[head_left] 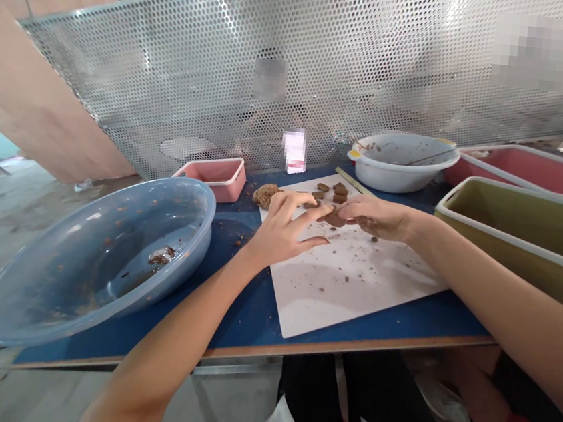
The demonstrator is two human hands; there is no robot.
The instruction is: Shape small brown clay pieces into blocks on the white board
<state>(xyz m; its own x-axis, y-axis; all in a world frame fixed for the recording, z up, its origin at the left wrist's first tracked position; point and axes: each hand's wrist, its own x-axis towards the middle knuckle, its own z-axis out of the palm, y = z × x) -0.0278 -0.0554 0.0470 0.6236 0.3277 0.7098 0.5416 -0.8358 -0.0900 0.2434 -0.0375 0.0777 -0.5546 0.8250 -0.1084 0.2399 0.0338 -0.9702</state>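
From my end, I see the flat brown clay piece on the large white board, near its far edge; its long axis seems to run crosswise, left to right, though the fingers hide its ends. My left hand has a wide grip, thumb well apart from the index finger, whose tip reaches the piece; my right hand bends over its right side, and I cannot tell whether that grip is closed on it. Just beyond are several small brown clay pieces, and a rough tan clay lump sits left of them. The wide translucent blue plastic basin flanks my left forearm; the olive rectangular plastic tub stands beside my right one, on the blue counter. The piece looks matte and reddish-brown, with dark crumbs scattered nearby.
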